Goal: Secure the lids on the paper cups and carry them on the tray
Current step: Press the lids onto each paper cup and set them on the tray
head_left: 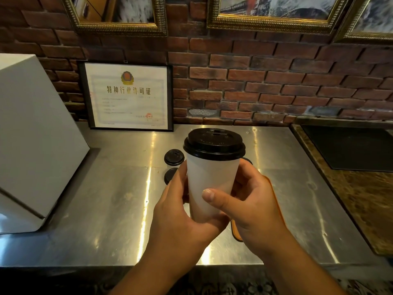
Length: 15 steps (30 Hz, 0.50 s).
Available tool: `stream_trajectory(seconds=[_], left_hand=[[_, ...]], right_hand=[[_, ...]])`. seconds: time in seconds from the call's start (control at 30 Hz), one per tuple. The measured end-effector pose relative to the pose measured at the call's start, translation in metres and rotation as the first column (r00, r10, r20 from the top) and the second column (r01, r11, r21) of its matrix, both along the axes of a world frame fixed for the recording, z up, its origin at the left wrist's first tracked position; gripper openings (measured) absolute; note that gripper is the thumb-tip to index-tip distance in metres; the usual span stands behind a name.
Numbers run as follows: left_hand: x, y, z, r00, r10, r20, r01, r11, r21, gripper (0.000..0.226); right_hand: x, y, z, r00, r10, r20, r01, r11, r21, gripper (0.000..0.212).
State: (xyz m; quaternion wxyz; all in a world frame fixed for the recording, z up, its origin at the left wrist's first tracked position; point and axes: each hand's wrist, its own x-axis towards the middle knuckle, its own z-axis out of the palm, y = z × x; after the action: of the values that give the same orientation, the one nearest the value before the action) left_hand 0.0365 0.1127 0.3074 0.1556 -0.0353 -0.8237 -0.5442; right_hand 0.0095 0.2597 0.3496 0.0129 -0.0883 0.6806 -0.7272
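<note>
Centre frame: white paper cup, upright, capped with a black lid, raised above the steel counter. Gripped low by left hand and right hand, fingers curled round its wall. Behind, left of centre: two spare lids on the counter. Under the right hand: orange tray edge. Upper left: framed certificate.

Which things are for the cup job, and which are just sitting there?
For the job: paper cup with black lid, held by left hand and right hand; spare lid; second spare lid; orange tray.

Just lying about: white box, framed certificate, gold picture frames.
</note>
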Motion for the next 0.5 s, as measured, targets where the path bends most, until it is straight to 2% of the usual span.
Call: stream_trajectory(seconds=[0.23, 0.4, 0.5], left_hand=[[-0.0021, 0.0011, -0.0016, 1.000, 0.008, -0.013, -0.008, 1.000, 0.007, 0.100], [-0.0016, 0.0005, -0.0006, 1.000, -0.010, -0.003, 0.010, 1.000, 0.024, 0.096], [-0.0002, 0.0025, -0.0014, 1.000, -0.008, 0.008, 0.008, 1.000, 0.026, 0.097]], right_hand=[[-0.0016, 0.0004, -0.0007, 1.000, 0.001, 0.006, -0.001, 0.999, -0.033, 0.084], [-0.0016, 0.0015, 0.0010, 1.000, 0.019, 0.016, -0.018, 0.998, -0.056, 0.069], [-0.0018, 0.0006, -0.0016, 1.000, -0.012, 0.016, 0.013, 0.999, -0.044, 0.072]])
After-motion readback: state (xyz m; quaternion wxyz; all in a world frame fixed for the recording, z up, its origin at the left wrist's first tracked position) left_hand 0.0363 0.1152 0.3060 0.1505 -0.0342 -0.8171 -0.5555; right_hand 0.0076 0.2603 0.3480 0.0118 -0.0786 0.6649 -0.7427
